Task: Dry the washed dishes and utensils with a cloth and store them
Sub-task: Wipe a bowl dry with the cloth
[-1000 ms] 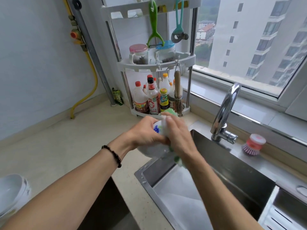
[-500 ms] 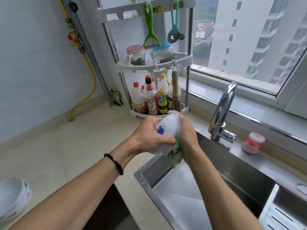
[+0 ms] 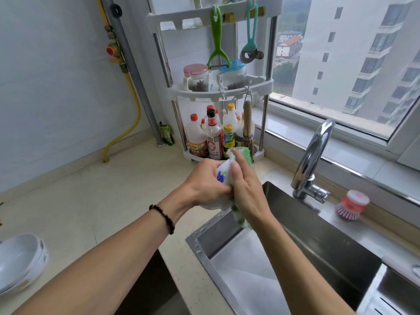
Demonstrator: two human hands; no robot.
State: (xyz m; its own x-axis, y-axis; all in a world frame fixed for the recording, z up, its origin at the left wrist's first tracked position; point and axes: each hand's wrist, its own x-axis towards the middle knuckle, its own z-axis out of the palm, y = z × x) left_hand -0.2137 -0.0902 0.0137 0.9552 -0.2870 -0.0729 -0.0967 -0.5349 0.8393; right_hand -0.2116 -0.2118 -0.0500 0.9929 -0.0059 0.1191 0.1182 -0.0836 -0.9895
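Pale stone countertop runs along a light wall to a corner by a wide window, and a steel sink is set into it on the right. From the head camera, both hands meet above the sink's near left corner. The left hand has its fingers curled round a small white bowl with a blue pattern, gripping it from the left side. The right hand presses a green and white cloth against the bowl, its fingers fairly straight and lying over the cloth; the cloth's tail hangs below the wrist toward the sink. A dark bead bracelet sits on the left wrist. White bowls are stacked at the left edge of the counter, well apart from the hands. Behind the hands stands a white corner rack with sauce bottles on its bottom tier and jars above. A chrome tap rises beside the sink, with a pink dish brush just right of it.
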